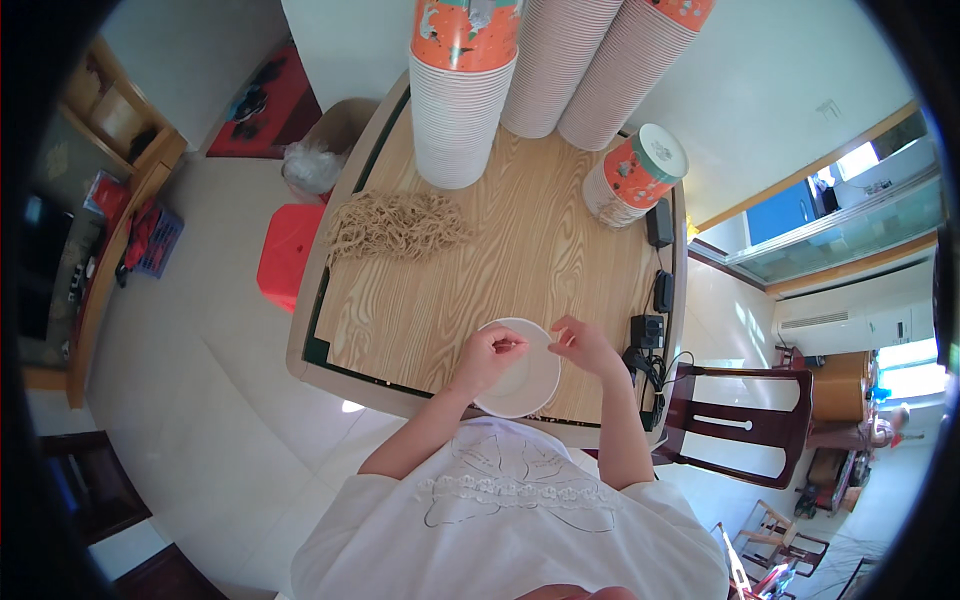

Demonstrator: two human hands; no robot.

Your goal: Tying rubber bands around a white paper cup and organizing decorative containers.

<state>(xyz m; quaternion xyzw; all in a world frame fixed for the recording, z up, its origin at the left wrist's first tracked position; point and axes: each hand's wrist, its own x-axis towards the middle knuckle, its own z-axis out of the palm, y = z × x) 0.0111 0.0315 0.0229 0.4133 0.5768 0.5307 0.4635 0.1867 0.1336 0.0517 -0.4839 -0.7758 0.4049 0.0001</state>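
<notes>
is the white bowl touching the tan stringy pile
Apart. The head view shows the white bowl at the table's near edge and the tan stringy pile farther off to the left, with bare wood-grain tabletop between them.

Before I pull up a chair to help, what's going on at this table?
A person in white has both hands at a white tub near the table's near edge. The left hand is pinched above it; the right hand's fingers are by the rim. Whether either holds anything is unclear. Farther back are a heap of tan strands and tall stacks of tubs.
</notes>
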